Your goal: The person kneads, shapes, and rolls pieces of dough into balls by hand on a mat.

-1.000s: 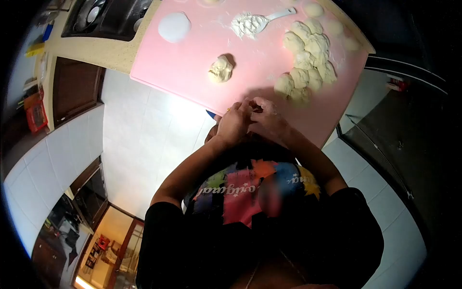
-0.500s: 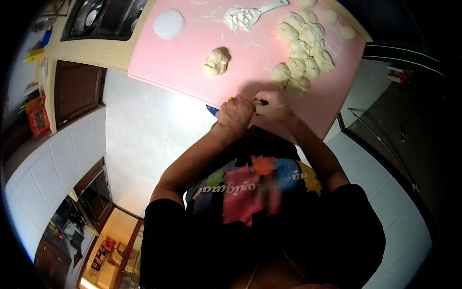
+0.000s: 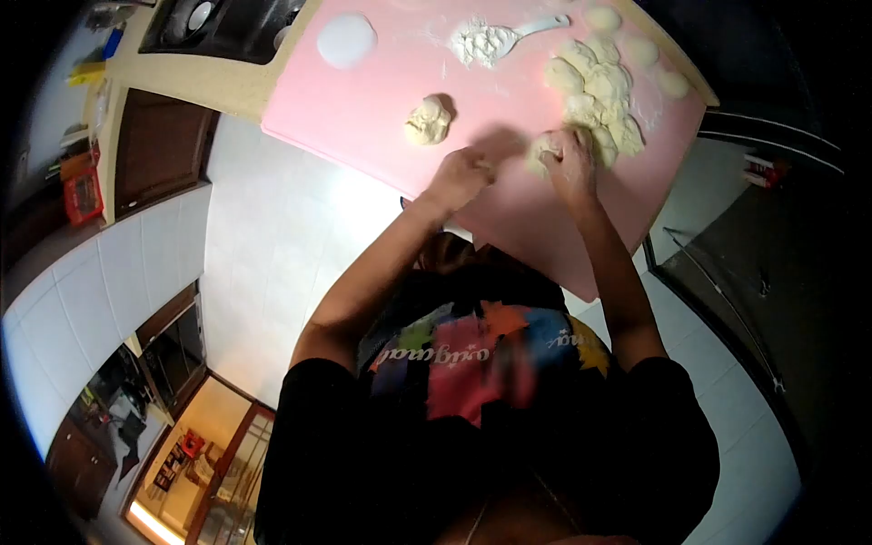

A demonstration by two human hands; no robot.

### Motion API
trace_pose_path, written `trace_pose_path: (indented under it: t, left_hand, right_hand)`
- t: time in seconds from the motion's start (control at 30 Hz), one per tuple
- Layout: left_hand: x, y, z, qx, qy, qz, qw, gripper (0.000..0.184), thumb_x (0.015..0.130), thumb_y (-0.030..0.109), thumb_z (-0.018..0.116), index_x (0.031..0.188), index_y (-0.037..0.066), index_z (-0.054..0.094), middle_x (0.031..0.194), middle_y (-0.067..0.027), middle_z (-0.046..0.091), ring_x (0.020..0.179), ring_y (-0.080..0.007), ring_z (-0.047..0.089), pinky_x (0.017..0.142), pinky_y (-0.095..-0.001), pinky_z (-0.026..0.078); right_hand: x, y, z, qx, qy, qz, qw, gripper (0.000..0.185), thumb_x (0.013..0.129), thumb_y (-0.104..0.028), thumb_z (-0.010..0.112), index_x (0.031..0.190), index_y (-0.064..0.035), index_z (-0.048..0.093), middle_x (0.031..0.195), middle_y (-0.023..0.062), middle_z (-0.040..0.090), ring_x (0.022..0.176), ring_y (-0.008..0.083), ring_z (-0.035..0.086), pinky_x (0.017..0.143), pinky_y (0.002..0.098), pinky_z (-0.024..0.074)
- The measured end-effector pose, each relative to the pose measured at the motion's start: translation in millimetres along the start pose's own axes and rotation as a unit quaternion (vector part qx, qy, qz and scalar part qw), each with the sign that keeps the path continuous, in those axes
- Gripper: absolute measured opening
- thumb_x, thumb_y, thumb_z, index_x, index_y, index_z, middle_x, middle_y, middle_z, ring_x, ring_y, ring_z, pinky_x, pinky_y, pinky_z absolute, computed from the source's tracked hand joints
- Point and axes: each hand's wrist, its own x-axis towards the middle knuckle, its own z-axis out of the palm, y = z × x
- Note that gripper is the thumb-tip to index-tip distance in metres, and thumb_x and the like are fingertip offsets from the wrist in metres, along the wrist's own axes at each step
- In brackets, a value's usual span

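Observation:
My right hand [image 3: 572,163] is at the near edge of a cluster of pale dough pieces [image 3: 607,86], its fingers curled over a dough piece [image 3: 543,147]. My left hand [image 3: 461,178] is just above the pink mat [image 3: 363,118], near its front edge, with fingers curled in. A small pale bit shows at its fingertips, too small to name. Beyond the left hand lies a separate lump of dough [image 3: 428,121]. Farther back, white flour [image 3: 481,43] is heaped on a white scoop [image 3: 543,25].
A white round disc [image 3: 347,41] lies at the mat's back left. Smoother dough balls [image 3: 642,52] line the right side. A dark sink [image 3: 222,32] is set into the counter [image 3: 209,80] at upper left. Tiled floor [image 3: 282,245] shows left of my body.
My hands were together at the mat's front edge and are now apart. The right hand has moved forward and right to the dough cluster. The whole view has shifted slightly.

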Motion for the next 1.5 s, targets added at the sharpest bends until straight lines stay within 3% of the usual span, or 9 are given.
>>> trace_pose_path:
  t: [0.33,0.57,0.67,0.83,1.0,1.1,1.17,1.4,1.5]
  left_hand:
    - [73.5,24.0,43.8,0.062,0.133,0.225,0.963,0.074,0.076,0.004,0.080,0.138,-0.008,0.042,0.105,-0.0232,0.070,0.087,-0.0250,0.070,0.078,-0.0345,0.057]
    - [45.0,-30.8,-5.8,0.128,0.300,0.325,0.888,0.077,0.075,0.007,0.079,0.144,0.001,0.044,0.127,-0.0224,0.050,0.113,-0.0334,0.056,0.093,-0.0418,0.054]
    - [45.7,-40.4,-53.6,0.186,0.299,0.205,0.913,0.068,0.078,0.018,0.078,0.136,0.000,0.049,0.125,-0.0238,0.053,0.112,-0.0362,0.057,0.093,-0.0432,0.053]
    - [38.2,-39.8,-58.2,0.234,0.314,0.096,0.915,0.057,0.078,0.023,0.077,0.125,0.000,0.055,0.117,-0.0243,0.058,0.107,-0.0410,0.058,0.092,-0.0452,0.051]
    - [32.3,-79.3,-20.9,0.232,0.358,0.172,0.888,0.058,0.077,0.011,0.076,0.127,-0.003,0.049,0.114,-0.0258,0.053,0.105,-0.0411,0.056,0.089,-0.0468,0.052]
    - [46.3,-83.9,-17.8,0.341,0.500,-0.062,0.794,0.057,0.077,0.009,0.076,0.126,-0.003,0.050,0.115,-0.0264,0.053,0.104,-0.0412,0.056,0.090,-0.0461,0.052]
    - [40.5,-89.4,-77.6,-0.001,0.295,0.153,0.943,0.066,0.080,0.027,0.075,0.135,-0.001,0.051,0.128,-0.0200,0.057,0.116,-0.0359,0.055,0.092,-0.0409,0.053]
    - [49.7,-46.3,-84.8,0.146,0.334,0.096,0.926,0.065,0.070,0.019,0.084,0.124,0.005,0.052,0.125,-0.0238,0.052,0.110,-0.0411,0.057,0.088,-0.0479,0.054]
    - [37.4,-68.4,-58.8,0.109,0.354,0.071,0.926,0.060,0.077,0.022,0.079,0.125,0.004,0.049,0.116,-0.0234,0.051,0.107,-0.0476,0.056,0.085,-0.0518,0.053]
  right_hand:
    - [12.3,-48.0,-41.9,0.390,-0.076,0.163,0.903,0.031,0.093,-0.009,0.065,0.123,-0.0012,0.065,0.103,0.0144,0.070,0.095,0.0212,0.067,0.088,0.0328,0.0509]
    - [58.7,-30.4,-16.1,0.230,-0.060,0.042,0.970,0.038,0.090,-0.012,0.068,0.128,-0.0055,0.064,0.115,0.0126,0.067,0.100,0.0246,0.065,0.090,0.0350,0.0507]
    - [79.7,-36.3,-8.7,-0.201,0.019,-0.205,0.958,0.031,0.086,-0.015,0.067,0.117,-0.0142,0.070,0.124,0.0084,0.065,0.105,0.0312,0.062,0.091,0.0407,0.0501]
    - [95.2,-135.0,47.5,0.330,-0.170,0.051,0.927,0.025,0.097,-0.027,0.059,0.110,-0.0080,0.068,0.110,0.0152,0.067,0.110,0.0341,0.059,0.095,0.0448,0.0468]
    - [72.5,-140.3,121.9,0.022,0.063,-0.187,0.980,0.021,0.092,-0.031,0.063,0.100,-0.0111,0.064,0.099,0.0101,0.066,0.102,0.0334,0.058,0.092,0.0486,0.0438]
    - [106.9,-148.2,128.2,-0.058,0.063,-0.250,0.964,0.019,0.090,-0.032,0.065,0.098,-0.0138,0.064,0.099,0.0063,0.067,0.102,0.0310,0.060,0.093,0.0479,0.0444]
    - [132.7,-153.5,141.7,-0.094,0.066,-0.291,0.950,0.018,0.090,-0.032,0.065,0.097,-0.0151,0.065,0.099,0.0052,0.068,0.102,0.0296,0.061,0.094,0.0472,0.0450]
    - [154.9,-141.9,145.6,0.332,-0.224,0.049,0.915,0.044,0.102,-0.041,0.045,0.108,-0.0028,0.066,0.078,0.0067,0.065,0.083,0.0168,0.065,0.078,0.0387,0.0500]
    - [92.6,-146.5,157.4,0.152,0.053,0.014,0.987,0.030,0.097,-0.033,0.057,0.110,-0.0068,0.063,0.099,0.0114,0.068,0.095,0.0293,0.063,0.084,0.0426,0.0467]
